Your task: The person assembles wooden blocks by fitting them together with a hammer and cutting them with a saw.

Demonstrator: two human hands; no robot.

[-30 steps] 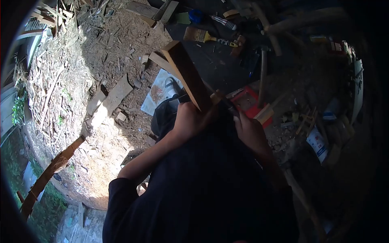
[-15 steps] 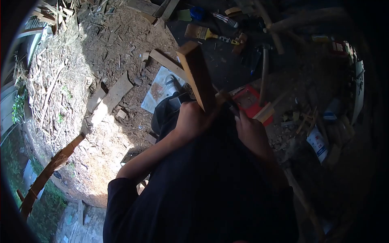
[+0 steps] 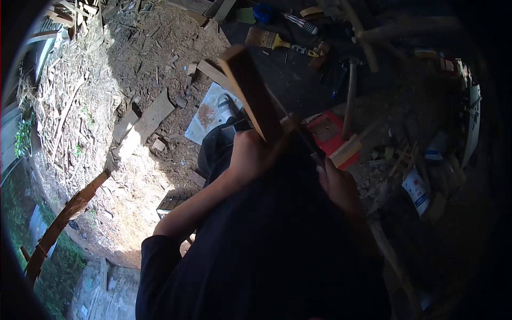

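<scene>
My left hand (image 3: 247,157) is closed around the lower part of a squared wooden block (image 3: 249,90), which points up and away from my lap, leaning left. In my right hand (image 3: 340,185) is a slim, long tool (image 3: 309,143) with a dark grip. Its narrow shaft runs up and left, passing close beside the block's right side. Shadow hides the tip and the lower end of the block, so I cannot tell the tool's exact kind. My left shoe (image 3: 226,108) rests on a pale board (image 3: 200,120) beyond the block.
A red tray (image 3: 328,133) lies beyond my right hand, with a long-handled hammer (image 3: 350,96) beside it. A wide paintbrush (image 3: 264,39) and a blue tape measure (image 3: 262,13) lie on the dark surface ahead. Wood scraps and shavings cover the ground at left. A white container (image 3: 415,189) stands at right.
My right hand has shifted slightly right and toward me with the tool, and more of its shaft shows beside the block. The block's upper end has tipped a little left.
</scene>
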